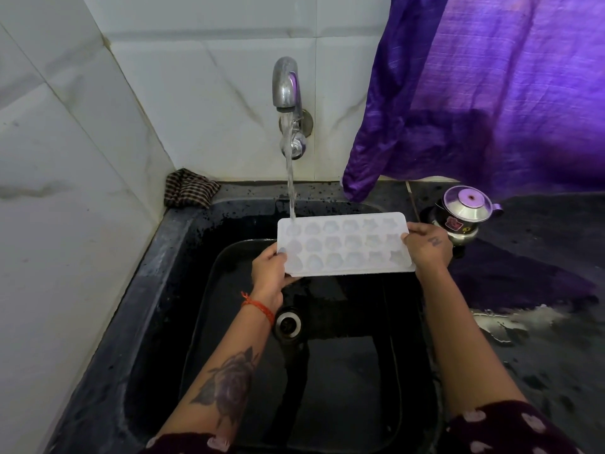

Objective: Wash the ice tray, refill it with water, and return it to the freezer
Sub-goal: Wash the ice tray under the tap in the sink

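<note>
- Both forearms reach over the black sink [157, 290].
- Left hand [270, 273] and right hand [427, 247] each clasp an end of the ice tray [343, 245], held level above the basin.
- Tap [286, 86] water strikes the tray's far-left corner; judging by that, slide the tray sideways so every cell fills.

Both hands hold the ice tray [343, 244] (open side up) under the running tap [287, 86].

We see ice tray [343, 245]: white plastic, semi-translucent, matt. Tap [286, 86]: polished metal, shiny. Sink [157, 290]: black stone-like, wet, glossy. Wall tiles [65, 158]: white, smooth, marble-look. Curtain [491, 93]: purple cloth w/ sheen. Checked rag [190, 191]: woven cloth. Small pot [465, 214]: glossy steel. Worktop [540, 250]: dark, speckled, wet patches.
</note>
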A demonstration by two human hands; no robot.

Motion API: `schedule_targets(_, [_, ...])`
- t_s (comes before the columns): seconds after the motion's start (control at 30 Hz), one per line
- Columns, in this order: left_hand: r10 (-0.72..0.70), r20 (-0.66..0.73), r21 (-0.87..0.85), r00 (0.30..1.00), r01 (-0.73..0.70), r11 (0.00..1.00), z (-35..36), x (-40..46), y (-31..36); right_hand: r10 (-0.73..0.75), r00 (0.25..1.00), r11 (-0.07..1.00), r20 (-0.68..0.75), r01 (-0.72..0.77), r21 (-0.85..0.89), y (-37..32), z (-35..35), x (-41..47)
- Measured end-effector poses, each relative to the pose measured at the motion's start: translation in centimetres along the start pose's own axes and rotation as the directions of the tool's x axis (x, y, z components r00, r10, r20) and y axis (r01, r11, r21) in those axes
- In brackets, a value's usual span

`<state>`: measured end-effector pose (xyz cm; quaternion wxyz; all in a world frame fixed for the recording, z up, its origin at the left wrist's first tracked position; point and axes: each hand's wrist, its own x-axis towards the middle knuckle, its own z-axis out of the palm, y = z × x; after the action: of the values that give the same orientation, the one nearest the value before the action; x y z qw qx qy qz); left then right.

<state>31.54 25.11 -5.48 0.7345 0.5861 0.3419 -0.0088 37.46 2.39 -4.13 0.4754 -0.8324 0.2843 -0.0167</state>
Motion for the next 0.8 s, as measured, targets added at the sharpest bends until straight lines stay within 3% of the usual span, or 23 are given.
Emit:
schedule_targets(0.37, [0.013,-0.032,-0.018,0.999,-0.014,1.000,-0.7,-0.1,0.0,0.001,1.000,0.999,0.022,-0.002,0.033,0.1,0.4,-0.4])
schedule_targets(0.8, [0.040,-0.208,-0.056,0.977,-0.053,0.997,-4.7,1.0,0.8,-0.099,0.983,0.995,0.154,0.096,0.028,-2.0,4.0,-2.2])
